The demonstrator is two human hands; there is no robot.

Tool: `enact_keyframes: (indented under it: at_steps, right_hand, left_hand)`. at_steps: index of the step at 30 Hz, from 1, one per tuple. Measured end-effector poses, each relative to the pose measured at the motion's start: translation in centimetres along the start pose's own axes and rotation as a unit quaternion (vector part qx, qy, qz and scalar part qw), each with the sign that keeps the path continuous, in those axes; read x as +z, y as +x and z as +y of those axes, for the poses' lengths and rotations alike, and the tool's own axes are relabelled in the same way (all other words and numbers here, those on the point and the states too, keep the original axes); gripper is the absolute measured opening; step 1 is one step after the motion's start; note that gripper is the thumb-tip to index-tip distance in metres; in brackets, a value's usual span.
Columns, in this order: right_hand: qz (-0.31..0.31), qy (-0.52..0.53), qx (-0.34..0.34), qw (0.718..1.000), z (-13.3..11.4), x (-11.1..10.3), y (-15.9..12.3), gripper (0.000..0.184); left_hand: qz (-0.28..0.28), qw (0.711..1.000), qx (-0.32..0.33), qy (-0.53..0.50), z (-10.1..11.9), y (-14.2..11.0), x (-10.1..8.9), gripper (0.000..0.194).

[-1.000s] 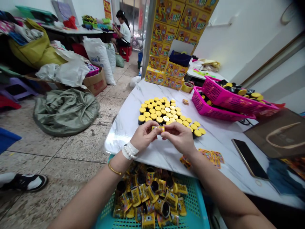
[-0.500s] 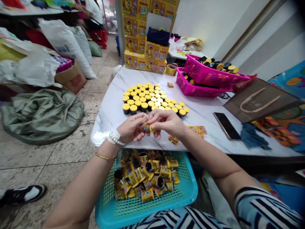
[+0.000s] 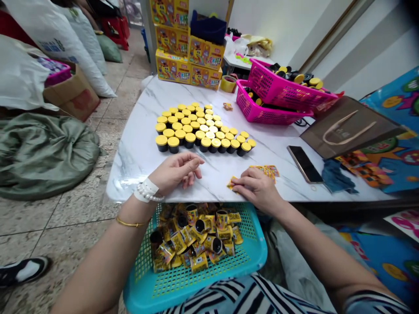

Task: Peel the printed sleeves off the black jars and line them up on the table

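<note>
My left hand (image 3: 181, 172) hovers over the near edge of the table, its fingers loosely curled and apart, with nothing visible in them. To the right, my right hand (image 3: 258, 186) rests on the tabletop, fingertips pinched together on a small yellow printed label (image 3: 231, 182). More such labels (image 3: 271, 171) lie just beyond that hand. Ahead stand many black cups with yellow lids (image 3: 190, 136), grouped upright. Below the table edge, a turquoise basket (image 3: 258, 248) holds a heap of black cups wrapped in yellow printed labels (image 3: 198, 262), lying at various angles.
Two stacked pink baskets (image 3: 262, 111) of black and yellow parts stand at the back right. Nearby are a phone (image 3: 305, 164), a brown paper bag (image 3: 347, 126) and a blue cloth (image 3: 338, 176). Yellow boxes (image 3: 173, 67) rise at the back. Sacks (image 3: 49, 152) crowd the floor at left.
My hands have parted. The labelled cup they held is out of them, and another labelled cup stands in the turquoise basket. My right hand has moved right onto the labels.
</note>
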State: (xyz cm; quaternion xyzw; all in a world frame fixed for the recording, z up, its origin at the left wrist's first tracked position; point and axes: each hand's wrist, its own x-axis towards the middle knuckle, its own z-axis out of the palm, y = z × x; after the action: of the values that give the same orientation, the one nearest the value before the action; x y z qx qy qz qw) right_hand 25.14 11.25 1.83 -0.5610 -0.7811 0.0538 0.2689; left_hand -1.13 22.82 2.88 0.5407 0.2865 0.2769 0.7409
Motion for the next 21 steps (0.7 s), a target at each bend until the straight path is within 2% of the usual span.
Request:
enact_keyframes:
  at_steps: [4,7,9,11,15,18,21]
  right_hand:
    - [0.009,0.013,-0.02,1.0,-0.6,0.6,1.8,0.014]
    - [0.07,0.075,-0.002,0.995,-2.3,1.1,4.3,0.008]
    - [0.116,0.123,0.005,0.986,-3.7,1.8,6.2,0.007]
    - [0.134,0.156,-0.009,0.979,-5.2,2.7,7.7,0.01]
    - [0.103,0.181,-0.029,0.978,-6.7,4.7,8.9,0.024]
    - [0.1,0.252,0.052,0.961,-6.5,5.6,8.8,0.025]
    - [0.136,0.373,0.126,0.909,-6.2,5.9,8.9,0.021]
  left_hand:
    - [-0.016,0.999,0.006,0.028,-0.2,-0.1,0.2,0.039]
    - [-0.004,0.999,0.012,0.031,-0.3,-0.2,0.2,0.038]
    - [0.02,0.999,0.032,0.035,-0.2,-0.2,0.1,0.037]
    - [0.062,0.995,0.064,0.035,-0.2,-0.2,-0.1,0.034]
    - [0.12,0.988,0.1,0.018,-0.3,-0.3,-0.5,0.027]
    - [0.117,0.988,0.098,-0.001,-0.6,-0.2,-0.6,0.035]
    - [0.094,0.992,0.08,0.006,-0.8,-0.1,-0.6,0.043]
